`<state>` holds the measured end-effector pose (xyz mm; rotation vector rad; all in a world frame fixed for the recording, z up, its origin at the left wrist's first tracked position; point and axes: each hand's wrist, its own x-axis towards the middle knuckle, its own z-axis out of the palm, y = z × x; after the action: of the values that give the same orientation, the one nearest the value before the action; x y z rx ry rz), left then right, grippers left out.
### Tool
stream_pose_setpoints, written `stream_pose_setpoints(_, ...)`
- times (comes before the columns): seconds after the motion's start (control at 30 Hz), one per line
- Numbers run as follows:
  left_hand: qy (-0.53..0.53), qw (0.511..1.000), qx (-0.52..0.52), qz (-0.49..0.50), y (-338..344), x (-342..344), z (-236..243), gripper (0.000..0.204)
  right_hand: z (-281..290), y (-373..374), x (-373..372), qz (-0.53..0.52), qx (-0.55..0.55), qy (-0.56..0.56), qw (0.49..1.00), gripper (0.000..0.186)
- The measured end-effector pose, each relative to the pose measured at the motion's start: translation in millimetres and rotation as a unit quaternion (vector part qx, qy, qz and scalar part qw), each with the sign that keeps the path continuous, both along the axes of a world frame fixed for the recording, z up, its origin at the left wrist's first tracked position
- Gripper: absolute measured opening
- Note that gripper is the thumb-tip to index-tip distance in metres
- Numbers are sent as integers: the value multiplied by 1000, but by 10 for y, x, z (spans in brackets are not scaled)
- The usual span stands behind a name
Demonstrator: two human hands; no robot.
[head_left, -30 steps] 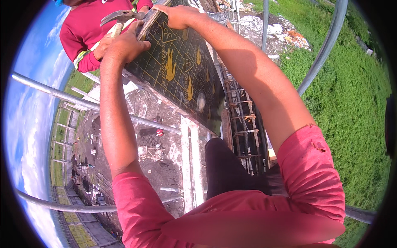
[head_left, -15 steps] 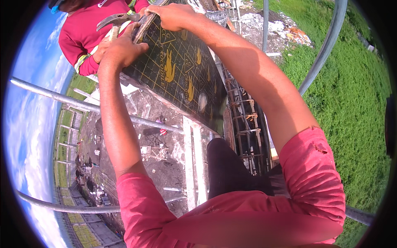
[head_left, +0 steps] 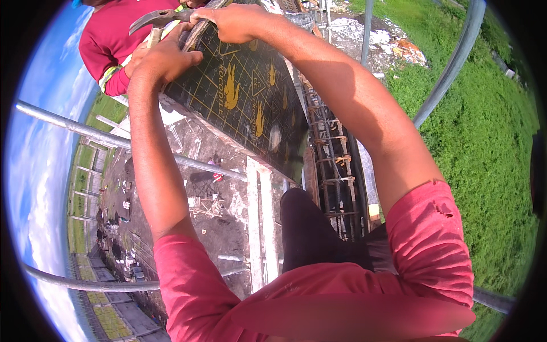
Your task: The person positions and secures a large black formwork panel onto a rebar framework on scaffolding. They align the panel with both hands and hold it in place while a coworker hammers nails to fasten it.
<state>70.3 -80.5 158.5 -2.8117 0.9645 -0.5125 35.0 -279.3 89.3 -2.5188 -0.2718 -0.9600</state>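
Note:
A dark green plywood panel (head_left: pixel 256 85) with yellow grid and crocodile markings leans diagonally at top centre. My left hand (head_left: pixel 174 57) grips its left edge, fingers curled over the top and thumb on the face. My right hand (head_left: pixel 231 23) is closed on its upper edge. A claw hammer (head_left: pixel 156 18) rises just behind my left hand; who grips its handle is hidden. A co-worker in a red long-sleeved top (head_left: pixel 105 45) stands opposite, hands near the panel's far edge, partly hidden by mine.
Scaffold pipes (head_left: pixel 441 80) cross both sides and the left. A rebar cage (head_left: pixel 336 165) runs right of the panel. Pale beams (head_left: pixel 253 228) lie below, above a ground with scattered debris (head_left: pixel 222 211). Green grass (head_left: pixel 481 171) spreads to the right, beyond the scaffold.
Both my hands and the panel's upper end have shifted slightly toward the upper left. The hammer head has moved left as well. Both hands keep their grip.

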Motion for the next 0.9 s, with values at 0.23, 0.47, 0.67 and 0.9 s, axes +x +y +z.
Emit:
stream_pose_setpoints(0.23,-23,999,16,27,36,-58,-28,84,186,-481,215,-24,35,-37,998,61)
stream_pose_setpoints(0.47,39,997,-57,-36,70,-63,-34,83,112,-803,582,-53,26,-40,997,65)
stream_pose_setpoints(0.67,63,994,-63,-56,62,33,-44,79,-194,-850,605,-96,65,-40,992,69)
stream_pose_setpoints(0.9,39,995,-80,-44,69,8,-77,78,-1895,-988,-26,-230,277,53,932,78)
